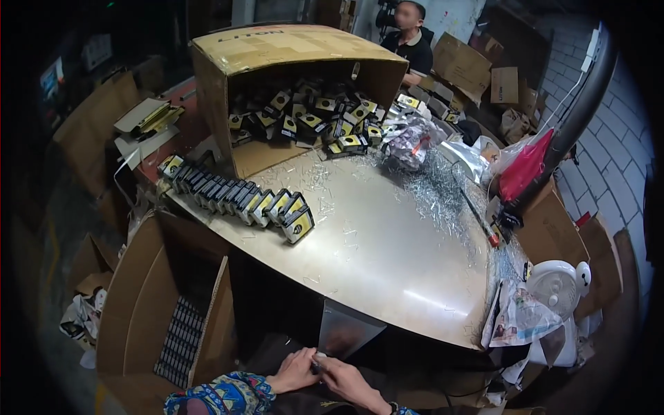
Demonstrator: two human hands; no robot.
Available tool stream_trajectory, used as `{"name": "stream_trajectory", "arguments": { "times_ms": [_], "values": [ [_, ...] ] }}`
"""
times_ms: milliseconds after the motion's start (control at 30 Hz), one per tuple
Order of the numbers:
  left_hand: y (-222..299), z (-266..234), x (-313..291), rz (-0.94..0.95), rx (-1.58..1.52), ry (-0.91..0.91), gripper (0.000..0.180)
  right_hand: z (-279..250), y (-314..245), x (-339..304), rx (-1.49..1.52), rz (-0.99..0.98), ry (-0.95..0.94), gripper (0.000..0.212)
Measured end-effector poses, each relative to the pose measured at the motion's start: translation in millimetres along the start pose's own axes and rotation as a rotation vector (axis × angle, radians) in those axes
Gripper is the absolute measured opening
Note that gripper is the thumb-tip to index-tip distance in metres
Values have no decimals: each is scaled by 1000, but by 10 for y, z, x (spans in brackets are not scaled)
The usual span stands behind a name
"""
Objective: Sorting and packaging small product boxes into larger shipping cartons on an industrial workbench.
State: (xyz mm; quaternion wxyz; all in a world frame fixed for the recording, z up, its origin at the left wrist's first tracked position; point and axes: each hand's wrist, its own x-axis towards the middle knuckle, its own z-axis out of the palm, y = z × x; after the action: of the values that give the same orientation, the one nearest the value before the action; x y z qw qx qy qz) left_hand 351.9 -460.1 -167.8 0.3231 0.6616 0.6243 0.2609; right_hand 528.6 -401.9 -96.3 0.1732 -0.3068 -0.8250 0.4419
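Note:
Both of my hands meet at the lower middle, just off the table's near edge. My left hand (294, 371) has its fingers curled in against the right. Pinched closed, my right hand (346, 382) presses toward the left fingertips. Between them shows a small whitish and dark bit, too small to name. Beyond, a slanting row of small black-and-yellow boxes (228, 194) stands on the metal tabletop (373, 242). A large cardboard carton (297, 48), lying on its side with its opening toward me, holds a heap of similar small boxes (311, 117).
An open carton (142, 290) at lower left holds neatly stacked dark packs (181, 339). Loose clear strips (436, 190) and crumpled plastic (411, 142) litter the table's right side. A white fan (555, 287) stands at right. Behind the table is another person (409, 45).

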Motion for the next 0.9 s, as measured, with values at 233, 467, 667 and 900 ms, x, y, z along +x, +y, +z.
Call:
{"name": "stream_trajectory", "arguments": {
  "times_ms": [233,467,667,900],
  "values": [
    [187,-476,177,140,-105,331,78,-477,-187,306,50,38,276,28],
    [445,-541,727,140,-216,431,77,-699,-141,325,59,165,437,28],
    [581,-533,767,317,-109,433,83,-738,-227,483,-111,130,360,22],
    [634,-571,813,187,-120,386,74,-702,-177,607,66,-2,521,50]
  ]
}}
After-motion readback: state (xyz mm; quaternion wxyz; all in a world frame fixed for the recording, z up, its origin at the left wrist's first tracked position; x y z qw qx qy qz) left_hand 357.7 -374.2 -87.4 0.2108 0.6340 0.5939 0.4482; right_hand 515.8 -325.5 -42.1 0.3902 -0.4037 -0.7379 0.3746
